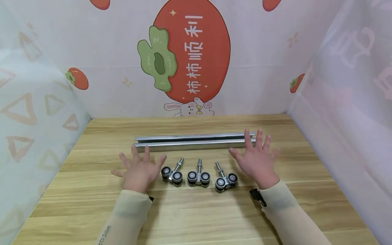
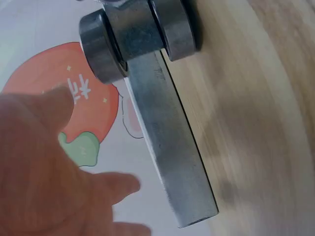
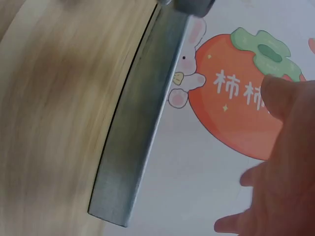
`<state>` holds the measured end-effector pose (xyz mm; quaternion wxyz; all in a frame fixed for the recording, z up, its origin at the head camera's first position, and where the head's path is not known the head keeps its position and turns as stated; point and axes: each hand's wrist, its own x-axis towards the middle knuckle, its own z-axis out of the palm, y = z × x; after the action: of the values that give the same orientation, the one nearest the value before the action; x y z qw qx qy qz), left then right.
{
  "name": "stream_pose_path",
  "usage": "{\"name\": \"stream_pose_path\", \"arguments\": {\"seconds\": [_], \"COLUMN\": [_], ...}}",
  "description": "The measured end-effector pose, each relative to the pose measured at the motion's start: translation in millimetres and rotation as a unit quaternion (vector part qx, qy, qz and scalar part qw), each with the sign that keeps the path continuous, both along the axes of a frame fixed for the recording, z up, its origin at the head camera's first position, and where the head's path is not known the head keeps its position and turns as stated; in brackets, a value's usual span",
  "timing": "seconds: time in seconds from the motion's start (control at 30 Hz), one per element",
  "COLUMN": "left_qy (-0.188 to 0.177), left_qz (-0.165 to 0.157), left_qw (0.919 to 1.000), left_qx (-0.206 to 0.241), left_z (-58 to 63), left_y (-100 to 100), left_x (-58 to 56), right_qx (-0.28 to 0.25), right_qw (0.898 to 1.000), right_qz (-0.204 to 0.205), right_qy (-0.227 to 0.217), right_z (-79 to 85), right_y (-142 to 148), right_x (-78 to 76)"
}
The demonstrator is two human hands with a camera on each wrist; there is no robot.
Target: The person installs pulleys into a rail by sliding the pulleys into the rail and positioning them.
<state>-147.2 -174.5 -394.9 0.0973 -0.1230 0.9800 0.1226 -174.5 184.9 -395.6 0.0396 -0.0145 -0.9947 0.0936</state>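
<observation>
A metal channel rail (image 1: 196, 145) lies across the table, its slotted side up. In front of it sit three roller trolleys, each with black-rimmed wheels and a threaded bolt: the left trolley (image 1: 172, 177), the middle trolley (image 1: 199, 178) and the right trolley (image 1: 226, 183). My left hand (image 1: 141, 173) is spread with straight fingers beside the left trolley, near the rail's left end. Fingers apart, my right hand (image 1: 257, 163) overlaps the rail's right end in the head view. Neither hand holds anything. In the left wrist view, a trolley's wheels (image 2: 179, 29) show close up before the rail (image 2: 170, 142).
The wooden table (image 1: 196, 217) is bounded at the back by a white printed sheet (image 1: 254, 85) with a large persimmon picture. Similar sheets hang along the left (image 1: 39, 136) and right (image 1: 352, 119) sides. A black strap (image 1: 258, 197) shows at my right wrist.
</observation>
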Motion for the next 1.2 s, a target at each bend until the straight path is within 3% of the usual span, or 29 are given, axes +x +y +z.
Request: {"name": "stream_pose_path", "arguments": {"seconds": [0.17, 0.5, 0.7, 0.97, 1.2], "left_qy": [0.041, 0.078, 0.097, 0.072, 0.069], "left_qz": [0.003, -0.023, -0.039, -0.048, -0.072], "left_qw": [0.9991, 0.9958, 0.9911, 0.9867, 0.9836], "left_qx": [0.014, 0.041, 0.081, 0.137, 0.150], "left_z": [-1.5, 4.0, 1.5, 5.8, 4.2], "left_y": [-14, -51, -68, -78, -81], "left_x": [-18.4, -46.2, -58.5, -72.0, -82.5], "right_qx": [-0.047, -0.085, -0.108, -0.116, -0.135], "right_qw": [0.997, 0.993, 0.991, 0.991, 0.987], "right_qz": [0.013, 0.047, 0.069, 0.069, 0.079], "right_qy": [0.052, 0.061, 0.044, 0.007, -0.047], "right_z": [2.0, 10.2, 13.8, 15.1, 13.8], "right_y": [2, 2, -2, -9, -16], "right_x": [-4.4, -6.5, -4.9, -5.1, -4.9]}}
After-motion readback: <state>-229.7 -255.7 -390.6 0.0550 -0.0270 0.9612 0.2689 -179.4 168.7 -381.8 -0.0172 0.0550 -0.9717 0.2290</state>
